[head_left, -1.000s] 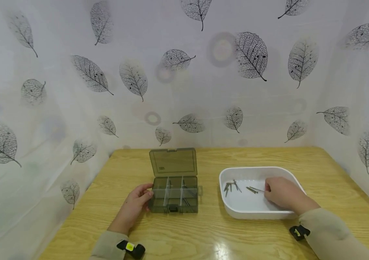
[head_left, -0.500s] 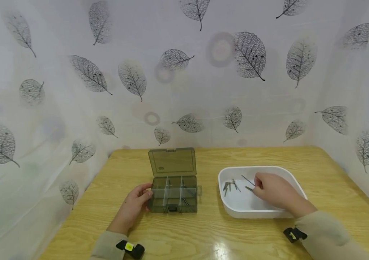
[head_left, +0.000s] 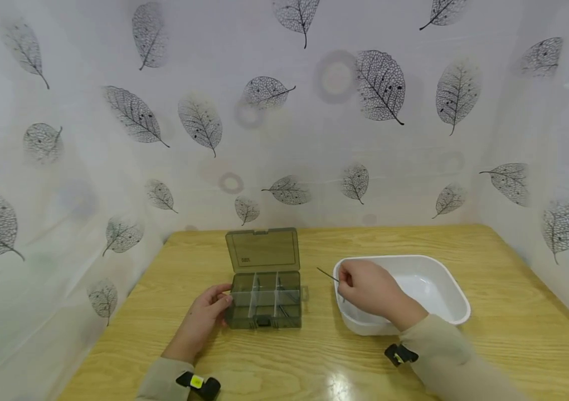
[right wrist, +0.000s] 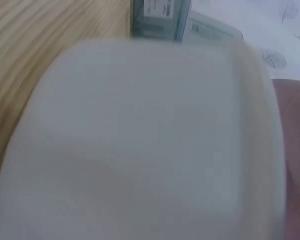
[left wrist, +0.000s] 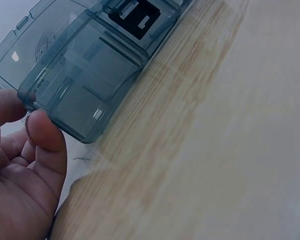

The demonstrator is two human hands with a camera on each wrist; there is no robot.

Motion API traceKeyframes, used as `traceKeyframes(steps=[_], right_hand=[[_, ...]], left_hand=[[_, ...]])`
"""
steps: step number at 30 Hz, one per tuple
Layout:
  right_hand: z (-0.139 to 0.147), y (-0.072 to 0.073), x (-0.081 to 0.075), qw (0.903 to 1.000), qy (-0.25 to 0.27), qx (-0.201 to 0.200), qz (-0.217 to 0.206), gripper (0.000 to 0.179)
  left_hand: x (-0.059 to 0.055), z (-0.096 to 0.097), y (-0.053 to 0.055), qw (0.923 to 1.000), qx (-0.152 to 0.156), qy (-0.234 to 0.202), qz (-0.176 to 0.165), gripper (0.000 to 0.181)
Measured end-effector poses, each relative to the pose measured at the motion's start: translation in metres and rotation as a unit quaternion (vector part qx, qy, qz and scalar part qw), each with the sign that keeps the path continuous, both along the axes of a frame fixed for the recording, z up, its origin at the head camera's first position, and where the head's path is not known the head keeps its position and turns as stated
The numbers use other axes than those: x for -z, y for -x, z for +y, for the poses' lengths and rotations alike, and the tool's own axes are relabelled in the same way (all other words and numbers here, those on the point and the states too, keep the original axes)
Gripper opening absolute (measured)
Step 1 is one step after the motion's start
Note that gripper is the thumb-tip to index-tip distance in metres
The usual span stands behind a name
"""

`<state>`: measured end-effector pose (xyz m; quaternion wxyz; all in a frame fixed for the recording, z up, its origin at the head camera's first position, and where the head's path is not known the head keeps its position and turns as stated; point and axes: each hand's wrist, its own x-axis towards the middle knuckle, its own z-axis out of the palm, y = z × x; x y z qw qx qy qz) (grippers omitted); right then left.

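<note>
My left hand (head_left: pixel 201 314) holds the left end of a translucent grey-green compartment box (head_left: pixel 288 322). In the left wrist view, its thumb and forefinger pinch the corner of that box (left wrist: pixel 85 90). The box's lid (head_left: pixel 262 250) stands raised at the back, and a few thin metal pieces lie in the right-hand compartments. My right hand (head_left: pixel 371 287) pinches a long thin nail (head_left: pixel 326 273) above the left rim of a white tray (head_left: pixel 424 287). The nail points left, toward the box. In the right wrist view, the tray (right wrist: pixel 140 140) hides most of the hand.
Both containers stand on a wood-grain table (head_left: pixel 284 367), with a gap between them. A pale curtain (head_left: pixel 294 139) printed with leaves surrounds the table at the back and sides. The screws and nails at the tray's left end are hidden behind my right hand.
My right hand has lifted the nail from the tray's floor and carried it left to the tray's left rim. The left hand has stayed on the box.
</note>
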<state>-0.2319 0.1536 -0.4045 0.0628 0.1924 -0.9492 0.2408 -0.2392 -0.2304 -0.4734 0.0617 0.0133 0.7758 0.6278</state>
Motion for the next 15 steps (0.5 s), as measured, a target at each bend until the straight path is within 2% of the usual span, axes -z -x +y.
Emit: traceKeyframes(steps=[8, 15], right_hand=[[-0.044, 0.012, 0.003, 0.9995, -0.002, 0.011, -0.029, 0.011], [-0.069, 0.019, 0.004, 0.9989, -0.012, 0.01, -0.045, 0.008]], left_hand=[[-0.002, 0.0, 0.0, 1.0, -0.001, -0.003, -0.005, 0.041], [-0.002, 0.0, 0.0, 1.0, 0.002, 0.0, -0.005, 0.041]])
